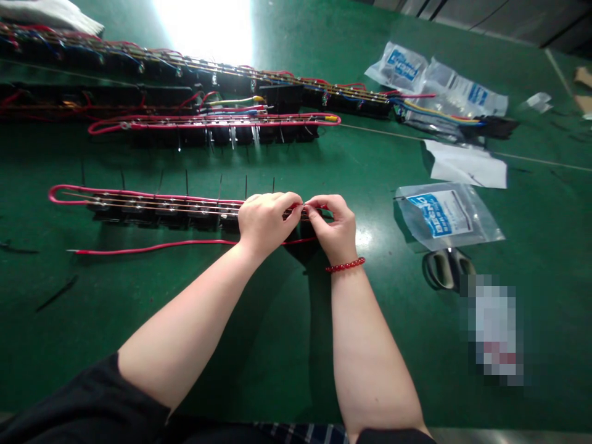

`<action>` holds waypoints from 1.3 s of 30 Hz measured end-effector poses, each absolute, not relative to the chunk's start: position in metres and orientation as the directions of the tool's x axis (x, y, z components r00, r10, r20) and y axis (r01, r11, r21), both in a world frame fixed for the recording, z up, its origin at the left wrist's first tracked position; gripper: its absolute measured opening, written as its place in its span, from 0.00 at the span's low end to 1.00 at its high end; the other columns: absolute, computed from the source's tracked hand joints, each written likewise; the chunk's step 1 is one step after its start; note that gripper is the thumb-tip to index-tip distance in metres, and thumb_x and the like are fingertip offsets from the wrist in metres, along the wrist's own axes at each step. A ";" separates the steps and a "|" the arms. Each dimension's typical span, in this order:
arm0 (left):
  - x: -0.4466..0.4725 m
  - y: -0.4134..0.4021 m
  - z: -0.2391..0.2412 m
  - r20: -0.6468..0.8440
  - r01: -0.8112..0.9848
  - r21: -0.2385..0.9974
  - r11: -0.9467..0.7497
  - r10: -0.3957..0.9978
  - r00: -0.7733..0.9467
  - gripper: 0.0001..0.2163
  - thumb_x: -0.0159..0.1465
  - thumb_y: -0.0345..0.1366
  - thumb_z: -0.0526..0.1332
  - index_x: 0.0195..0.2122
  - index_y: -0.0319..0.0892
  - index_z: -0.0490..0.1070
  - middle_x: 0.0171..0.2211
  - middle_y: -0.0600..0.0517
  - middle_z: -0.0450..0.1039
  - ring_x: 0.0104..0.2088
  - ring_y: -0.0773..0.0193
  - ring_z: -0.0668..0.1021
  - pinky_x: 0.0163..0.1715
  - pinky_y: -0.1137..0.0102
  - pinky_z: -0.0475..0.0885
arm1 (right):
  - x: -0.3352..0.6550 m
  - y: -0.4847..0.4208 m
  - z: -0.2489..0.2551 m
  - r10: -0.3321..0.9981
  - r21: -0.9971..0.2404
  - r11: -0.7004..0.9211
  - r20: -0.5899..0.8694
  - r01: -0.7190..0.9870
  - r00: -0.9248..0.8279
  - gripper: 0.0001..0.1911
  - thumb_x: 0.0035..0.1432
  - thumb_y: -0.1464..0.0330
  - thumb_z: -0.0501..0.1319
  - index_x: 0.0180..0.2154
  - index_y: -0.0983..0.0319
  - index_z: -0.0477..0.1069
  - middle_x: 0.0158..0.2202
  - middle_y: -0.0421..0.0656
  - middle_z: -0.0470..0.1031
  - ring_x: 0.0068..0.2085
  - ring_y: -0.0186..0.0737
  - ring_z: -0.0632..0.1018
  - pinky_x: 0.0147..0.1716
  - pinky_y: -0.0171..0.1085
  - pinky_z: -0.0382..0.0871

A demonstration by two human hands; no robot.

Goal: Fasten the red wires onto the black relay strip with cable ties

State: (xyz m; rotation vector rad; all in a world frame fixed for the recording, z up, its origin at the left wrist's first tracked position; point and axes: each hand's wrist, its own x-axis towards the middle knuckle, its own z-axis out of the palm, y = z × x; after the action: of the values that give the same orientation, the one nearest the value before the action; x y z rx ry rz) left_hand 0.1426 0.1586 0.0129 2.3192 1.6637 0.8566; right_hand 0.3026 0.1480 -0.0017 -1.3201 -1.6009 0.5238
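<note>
A row of black blocks (pixel 161 209) lies on the green table, joined by thin bare wires and edged by a red wire (pixel 139 195); black cable ties stand up from it. My left hand (pixel 266 220) and my right hand (pixel 333 227) meet at the right end of this row. Both are closed in a pinch on a thin wire (pixel 304 205) between their fingertips. My right wrist wears a red bead bracelet (pixel 345 266). A loose red wire (pixel 152 247) runs along the table in front of the row.
More wired block rows (pixel 213 126) lie further back. Plastic bags (pixel 446 216) and a white paper sheet (pixel 467 165) lie to the right, with scissors (pixel 446 268) near them. Cut black tie ends (pixel 58 293) lie at the left.
</note>
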 end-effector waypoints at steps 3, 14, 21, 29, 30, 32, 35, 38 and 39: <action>0.143 0.158 0.013 0.357 0.821 0.438 -0.365 0.909 0.214 0.09 0.67 0.42 0.58 0.36 0.49 0.77 0.35 0.55 0.82 0.37 0.59 0.81 0.39 0.65 0.67 | 0.303 0.148 0.000 0.912 -0.795 0.337 0.408 0.504 0.033 0.03 0.59 0.69 0.64 0.33 0.56 0.77 0.34 0.39 0.78 0.39 0.40 0.77 0.43 0.43 0.73; 0.143 0.158 0.014 0.343 0.825 0.439 -0.357 0.915 0.214 0.07 0.65 0.40 0.58 0.36 0.48 0.77 0.34 0.54 0.82 0.37 0.60 0.81 0.39 0.65 0.67 | 0.302 0.148 0.001 0.918 -0.786 0.326 0.395 0.525 0.022 0.03 0.59 0.70 0.64 0.33 0.57 0.76 0.34 0.40 0.78 0.39 0.40 0.76 0.43 0.44 0.73; 0.143 0.157 0.014 0.341 0.829 0.435 -0.351 0.916 0.209 0.07 0.66 0.39 0.58 0.37 0.49 0.76 0.35 0.55 0.82 0.37 0.59 0.81 0.39 0.65 0.67 | 0.302 0.148 0.001 0.919 -0.790 0.327 0.393 0.518 0.020 0.03 0.58 0.71 0.63 0.32 0.57 0.75 0.34 0.39 0.77 0.39 0.40 0.76 0.42 0.43 0.72; 0.144 0.157 0.017 0.302 0.833 0.440 -0.336 0.929 0.215 0.07 0.66 0.37 0.58 0.38 0.50 0.76 0.36 0.55 0.81 0.38 0.60 0.81 0.39 0.65 0.66 | 0.302 0.148 0.000 0.925 -0.789 0.322 0.379 0.524 0.002 0.04 0.59 0.71 0.62 0.32 0.57 0.73 0.34 0.40 0.76 0.40 0.40 0.75 0.43 0.43 0.71; 0.144 0.158 0.017 0.303 0.834 0.438 -0.337 0.928 0.216 0.07 0.66 0.37 0.58 0.38 0.50 0.76 0.36 0.55 0.81 0.38 0.60 0.81 0.39 0.65 0.66 | 0.302 0.148 0.000 0.925 -0.787 0.324 0.380 0.525 0.001 0.04 0.59 0.71 0.61 0.32 0.57 0.73 0.34 0.40 0.76 0.40 0.40 0.75 0.43 0.43 0.71; 0.144 0.158 0.017 0.304 0.836 0.433 -0.337 0.928 0.217 0.07 0.66 0.37 0.57 0.38 0.50 0.77 0.36 0.55 0.81 0.38 0.60 0.80 0.39 0.65 0.66 | 0.302 0.148 0.001 0.925 -0.785 0.324 0.380 0.529 -0.001 0.04 0.59 0.71 0.61 0.32 0.57 0.72 0.34 0.40 0.75 0.40 0.40 0.75 0.42 0.43 0.71; 0.144 0.158 0.017 0.303 0.839 0.427 -0.339 0.927 0.220 0.08 0.66 0.37 0.57 0.37 0.50 0.77 0.35 0.55 0.81 0.38 0.60 0.80 0.39 0.65 0.66 | 0.302 0.148 0.001 0.927 -0.781 0.317 0.376 0.539 -0.001 0.04 0.59 0.71 0.60 0.32 0.57 0.71 0.34 0.40 0.75 0.40 0.40 0.75 0.42 0.43 0.70; 0.144 0.158 0.017 0.303 0.836 0.427 -0.344 0.926 0.226 0.08 0.66 0.38 0.57 0.37 0.50 0.77 0.36 0.55 0.81 0.38 0.60 0.80 0.39 0.65 0.66 | 0.301 0.148 0.001 0.924 -0.770 0.317 0.382 0.553 0.002 0.04 0.60 0.71 0.60 0.32 0.57 0.70 0.34 0.40 0.74 0.39 0.40 0.74 0.42 0.43 0.70; 0.143 0.158 0.017 0.306 0.835 0.427 -0.346 0.925 0.227 0.08 0.66 0.38 0.57 0.37 0.50 0.77 0.36 0.55 0.82 0.38 0.60 0.80 0.39 0.66 0.66 | 0.301 0.148 0.000 0.921 -0.764 0.321 0.389 0.560 0.002 0.04 0.60 0.71 0.60 0.32 0.57 0.70 0.34 0.40 0.74 0.39 0.40 0.74 0.42 0.43 0.70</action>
State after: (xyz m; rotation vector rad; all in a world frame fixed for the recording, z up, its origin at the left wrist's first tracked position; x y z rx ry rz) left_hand 0.1435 0.1576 0.0174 2.3195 1.6847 0.7723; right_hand 0.3009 0.1479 0.0005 -1.3525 -1.6742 0.4975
